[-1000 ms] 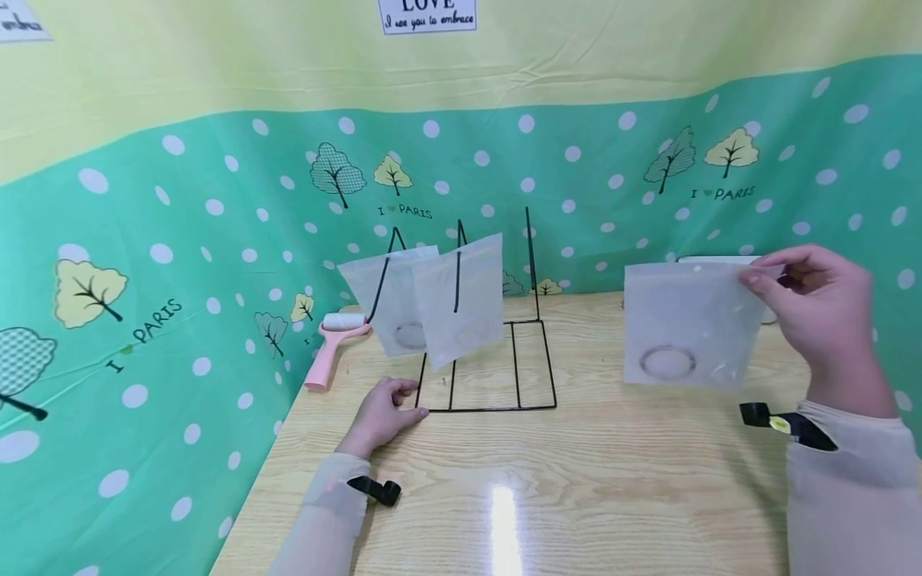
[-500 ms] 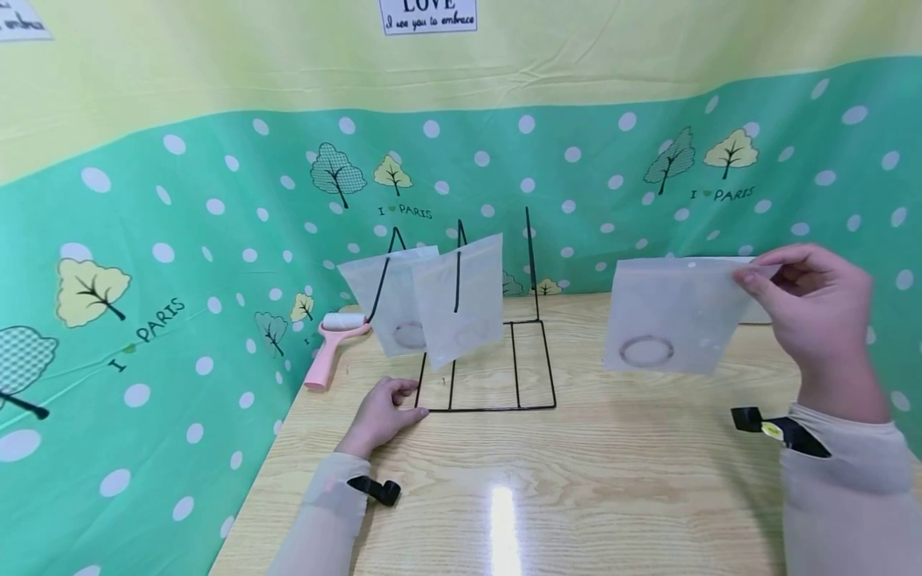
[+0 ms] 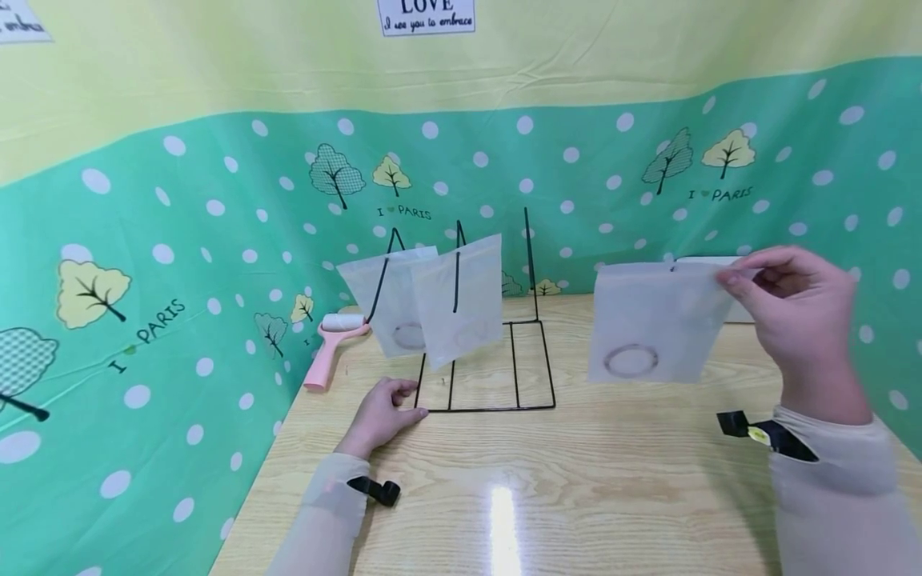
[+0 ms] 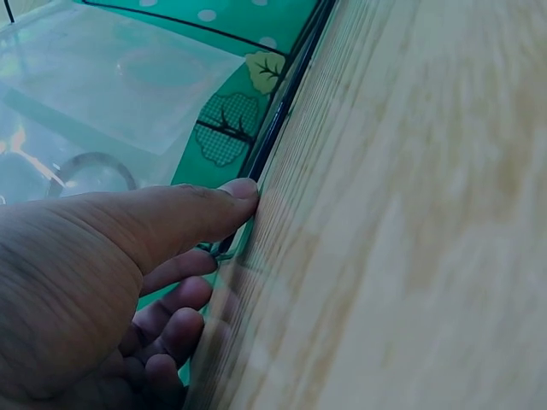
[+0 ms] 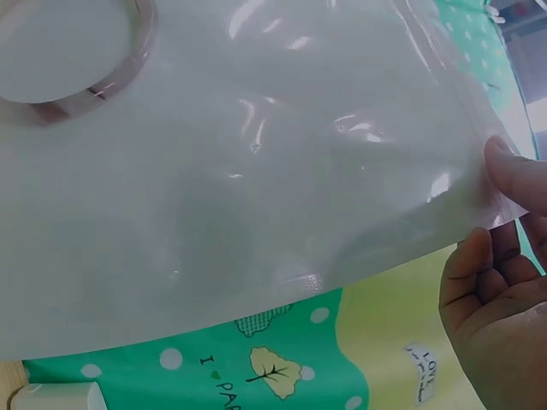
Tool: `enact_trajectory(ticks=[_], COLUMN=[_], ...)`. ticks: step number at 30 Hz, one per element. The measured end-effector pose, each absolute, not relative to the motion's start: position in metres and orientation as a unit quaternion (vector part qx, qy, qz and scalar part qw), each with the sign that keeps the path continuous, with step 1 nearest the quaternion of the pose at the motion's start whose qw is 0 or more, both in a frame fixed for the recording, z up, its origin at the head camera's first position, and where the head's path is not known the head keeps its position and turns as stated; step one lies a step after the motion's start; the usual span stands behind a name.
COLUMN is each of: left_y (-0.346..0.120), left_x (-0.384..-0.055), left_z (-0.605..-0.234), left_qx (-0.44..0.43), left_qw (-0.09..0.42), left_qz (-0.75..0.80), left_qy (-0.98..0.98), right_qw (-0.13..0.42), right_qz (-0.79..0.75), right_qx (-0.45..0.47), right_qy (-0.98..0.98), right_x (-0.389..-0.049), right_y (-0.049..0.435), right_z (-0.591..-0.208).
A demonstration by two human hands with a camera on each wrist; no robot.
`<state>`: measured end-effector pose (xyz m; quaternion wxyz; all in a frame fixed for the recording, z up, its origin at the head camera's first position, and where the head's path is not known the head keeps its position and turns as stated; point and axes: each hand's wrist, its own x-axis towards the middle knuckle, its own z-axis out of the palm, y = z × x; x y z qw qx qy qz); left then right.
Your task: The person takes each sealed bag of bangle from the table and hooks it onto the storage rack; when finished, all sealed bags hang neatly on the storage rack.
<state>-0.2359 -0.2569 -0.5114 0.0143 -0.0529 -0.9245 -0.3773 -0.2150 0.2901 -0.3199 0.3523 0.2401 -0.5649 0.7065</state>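
My right hand (image 3: 799, 320) pinches a translucent zip bag (image 3: 663, 312) by its upper right corner, holding it up above the table. Inside the bag lies a bracelet-like ring (image 5: 130, 73), seen large in the right wrist view. A small hole shows near the bag's top edge. On the left, my left hand (image 3: 382, 412) grips the front left corner of a black wire rack (image 3: 500, 410), its thumb lying on the wire in the left wrist view. Two similar bags, a left bag (image 3: 392, 308) and a middle bag (image 3: 479, 280), hang on the rack's prongs, each with a ring inside.
The rack's right prong (image 3: 531, 264) stands bare. A pink lint roller (image 3: 327, 356) lies left of the rack. Behind the right-hand bag is a partly hidden white object (image 3: 740, 314). A patterned green and yellow cloth (image 3: 576, 176) backs the wooden table (image 3: 576, 496).
My right hand has moved a little to the left with the bag, which swings slightly. The left hand, the rack and the hanging bags have stayed in place.
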Motion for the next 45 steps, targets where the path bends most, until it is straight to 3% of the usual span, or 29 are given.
enact_trajectory(ticks=[20, 45], left_y=[-0.251, -0.201], left_x=[-0.23, -0.22], left_z=[-0.5, -0.477], left_qx=[-0.045, -0.191], left_qw=[0.009, 0.028], left_qz=[-0.356, -0.432], left_qy=[-0.933, -0.881], right_qw=[0.369, 0.327], right_qz=[0.723, 0.691], right_qx=[0.243, 0.251], right_qy=[-0.53, -0.593], right_x=[-0.213, -0.216], right_y=[0.269, 0.235], right_z=[-0.319, -0.322])
